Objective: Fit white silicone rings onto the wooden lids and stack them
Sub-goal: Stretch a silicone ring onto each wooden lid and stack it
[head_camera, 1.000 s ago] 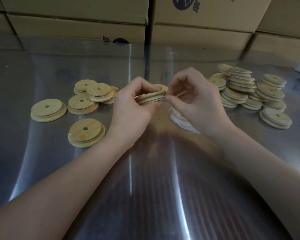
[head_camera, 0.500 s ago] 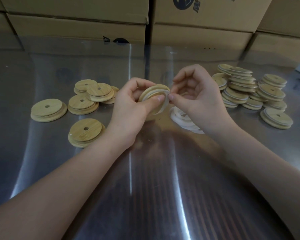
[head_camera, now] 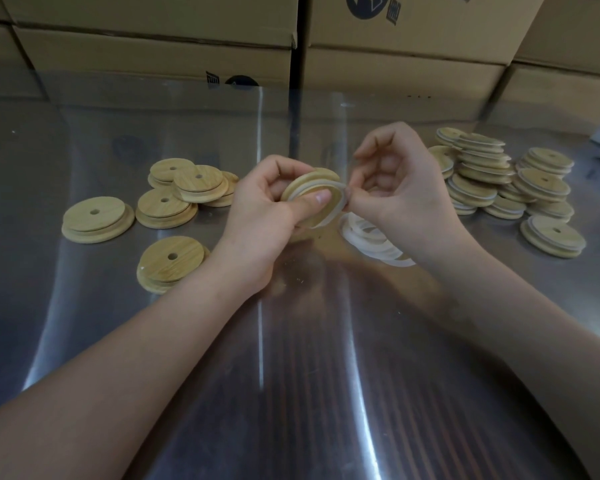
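1. L hand (head_camera: 262,211) grips a wooden lid (head_camera: 312,179), tilted on edge above mid table (head_camera: 291,375), thumb pressed on its face.
2. R hand (head_camera: 404,197) pinches the white ring (head_camera: 337,206) at the lid's rim; ring only partly seated.
3. Loose rings (head_camera: 374,237) lie on the table just under R hand.
4. Bare lids (head_camera: 167,202) at left; ringed lids (head_camera: 482,174) piled at right.
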The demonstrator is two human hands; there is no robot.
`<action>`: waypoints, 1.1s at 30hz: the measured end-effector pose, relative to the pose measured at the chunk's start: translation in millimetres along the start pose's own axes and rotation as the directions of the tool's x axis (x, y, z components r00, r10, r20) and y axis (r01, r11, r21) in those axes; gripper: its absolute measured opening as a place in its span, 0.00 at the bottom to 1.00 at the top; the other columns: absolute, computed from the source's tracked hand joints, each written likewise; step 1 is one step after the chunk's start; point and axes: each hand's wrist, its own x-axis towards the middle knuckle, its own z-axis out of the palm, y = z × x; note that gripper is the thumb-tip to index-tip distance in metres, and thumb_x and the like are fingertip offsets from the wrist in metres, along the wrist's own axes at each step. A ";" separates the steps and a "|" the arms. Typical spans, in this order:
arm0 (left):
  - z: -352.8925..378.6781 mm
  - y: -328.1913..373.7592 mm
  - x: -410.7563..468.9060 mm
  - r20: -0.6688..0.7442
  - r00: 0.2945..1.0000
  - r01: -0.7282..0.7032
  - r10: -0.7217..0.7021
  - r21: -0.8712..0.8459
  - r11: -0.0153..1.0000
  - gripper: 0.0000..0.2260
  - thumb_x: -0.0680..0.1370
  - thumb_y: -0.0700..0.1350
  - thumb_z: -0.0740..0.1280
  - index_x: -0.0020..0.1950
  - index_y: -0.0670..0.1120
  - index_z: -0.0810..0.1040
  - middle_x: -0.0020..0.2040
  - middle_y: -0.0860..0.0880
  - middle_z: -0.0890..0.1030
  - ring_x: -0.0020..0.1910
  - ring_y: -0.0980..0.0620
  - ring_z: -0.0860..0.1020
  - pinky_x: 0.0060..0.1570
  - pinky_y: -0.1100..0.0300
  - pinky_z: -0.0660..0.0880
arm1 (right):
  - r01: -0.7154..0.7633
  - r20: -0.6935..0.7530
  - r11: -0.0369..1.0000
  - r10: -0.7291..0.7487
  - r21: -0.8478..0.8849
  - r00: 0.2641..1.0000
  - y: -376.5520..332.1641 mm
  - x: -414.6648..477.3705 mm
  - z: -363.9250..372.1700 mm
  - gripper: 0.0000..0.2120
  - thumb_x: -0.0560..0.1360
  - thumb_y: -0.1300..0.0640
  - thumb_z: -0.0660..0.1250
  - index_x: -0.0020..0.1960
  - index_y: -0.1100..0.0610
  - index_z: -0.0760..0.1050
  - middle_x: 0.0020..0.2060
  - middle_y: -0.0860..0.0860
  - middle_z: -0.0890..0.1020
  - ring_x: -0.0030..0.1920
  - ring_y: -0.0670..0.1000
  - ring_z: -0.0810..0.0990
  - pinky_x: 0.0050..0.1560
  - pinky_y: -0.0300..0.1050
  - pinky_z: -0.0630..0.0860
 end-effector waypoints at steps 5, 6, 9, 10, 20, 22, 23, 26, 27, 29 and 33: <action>-2.6 -2.5 0.9 0.002 1.000 -0.008 0.008 0.005 1.000 0.10 0.73 0.34 0.73 0.47 0.46 0.77 0.43 0.47 0.85 0.47 0.48 0.84 0.53 0.46 0.80 | 0.075 0.027 0.992 -0.073 -0.101 0.997 2.4 -1.1 -1.2 0.18 0.71 0.69 0.68 0.47 0.48 0.68 0.39 0.52 0.77 0.39 0.58 0.78 0.38 0.54 0.77; -2.8 -3.1 1.1 0.002 1.000 -0.014 0.014 0.013 1.000 0.10 0.73 0.34 0.73 0.47 0.46 0.77 0.42 0.48 0.85 0.45 0.50 0.84 0.51 0.50 0.81 | 0.092 0.033 0.989 -0.089 -0.118 0.996 3.6 -1.5 -1.6 0.18 0.70 0.69 0.68 0.48 0.48 0.69 0.39 0.52 0.77 0.39 0.57 0.78 0.39 0.55 0.78; -2.1 -5.1 0.9 0.006 1.000 -0.027 0.027 0.043 0.999 0.10 0.73 0.33 0.72 0.47 0.46 0.76 0.40 0.48 0.85 0.44 0.49 0.83 0.50 0.50 0.79 | 0.151 0.058 0.973 -0.143 -0.173 0.988 6.9 -2.6 0.0 0.16 0.70 0.67 0.67 0.51 0.50 0.69 0.39 0.49 0.77 0.39 0.52 0.79 0.40 0.54 0.79; -1.5 -5.5 0.6 0.011 0.999 -0.032 0.032 0.054 0.998 0.10 0.73 0.33 0.72 0.47 0.46 0.76 0.40 0.48 0.85 0.44 0.49 0.83 0.50 0.50 0.79 | 0.165 0.061 0.970 -0.156 -0.179 0.986 7.5 -2.8 1.1 0.16 0.70 0.66 0.67 0.51 0.50 0.69 0.38 0.48 0.77 0.39 0.52 0.79 0.40 0.54 0.79; 3.7 -1.9 -0.9 -0.024 0.996 0.078 -0.080 -0.095 0.992 0.06 0.75 0.36 0.71 0.48 0.46 0.78 0.45 0.47 0.83 0.47 0.50 0.82 0.57 0.41 0.78 | 0.174 0.076 0.959 -0.161 -0.222 0.984 9.8 -4.6 6.5 0.16 0.70 0.66 0.69 0.55 0.55 0.71 0.39 0.49 0.77 0.42 0.50 0.80 0.42 0.53 0.79; 3.8 -0.9 -0.7 -0.025 0.995 0.093 -0.096 -0.108 0.990 0.06 0.75 0.36 0.70 0.48 0.45 0.77 0.45 0.47 0.83 0.48 0.49 0.82 0.57 0.40 0.77 | 0.167 0.061 0.960 -0.157 -0.224 0.986 8.9 -5.5 7.7 0.16 0.70 0.66 0.69 0.56 0.56 0.71 0.39 0.50 0.77 0.42 0.50 0.80 0.43 0.52 0.80; 3.9 -0.6 -0.7 -0.023 0.995 0.096 -0.099 -0.112 0.989 0.06 0.75 0.36 0.70 0.48 0.46 0.77 0.45 0.47 0.83 0.48 0.49 0.82 0.57 0.40 0.77 | 0.164 0.047 0.961 -0.157 -0.224 0.986 8.5 -5.7 8.4 0.17 0.70 0.66 0.69 0.56 0.56 0.71 0.39 0.50 0.77 0.42 0.50 0.80 0.43 0.51 0.80; 4.1 -0.1 -1.0 -0.016 0.994 0.106 -0.108 -0.125 0.987 0.06 0.75 0.37 0.71 0.48 0.46 0.77 0.46 0.47 0.84 0.49 0.49 0.82 0.56 0.40 0.78 | 0.118 -0.009 0.974 -0.122 -0.194 0.993 6.6 -5.8 9.4 0.17 0.70 0.67 0.70 0.54 0.54 0.70 0.37 0.49 0.78 0.39 0.50 0.80 0.42 0.48 0.79; 4.0 0.0 -1.0 -0.013 0.994 0.108 -0.110 -0.126 0.986 0.06 0.75 0.37 0.71 0.48 0.46 0.77 0.46 0.48 0.84 0.49 0.49 0.83 0.55 0.40 0.78 | 0.097 -0.025 0.980 -0.103 -0.175 0.994 5.7 -5.2 9.0 0.18 0.70 0.68 0.70 0.53 0.52 0.70 0.36 0.50 0.79 0.38 0.51 0.80 0.41 0.47 0.79; 3.3 0.6 -0.8 -0.001 0.994 0.111 -0.112 -0.124 0.986 0.06 0.75 0.37 0.71 0.48 0.46 0.77 0.47 0.48 0.85 0.50 0.49 0.83 0.54 0.41 0.79 | 0.054 -0.043 0.990 -0.060 -0.131 0.997 4.0 -3.3 7.2 0.20 0.69 0.68 0.70 0.50 0.48 0.68 0.35 0.52 0.80 0.36 0.52 0.80 0.38 0.46 0.79; 2.6 0.5 -0.4 0.016 0.993 0.119 -0.118 -0.120 0.986 0.06 0.75 0.36 0.70 0.48 0.46 0.78 0.49 0.47 0.85 0.53 0.47 0.83 0.53 0.42 0.80 | -0.024 -0.055 0.999 0.022 -0.044 0.998 3.5 -0.2 2.6 0.21 0.68 0.68 0.70 0.49 0.47 0.67 0.35 0.55 0.81 0.31 0.48 0.76 0.34 0.40 0.74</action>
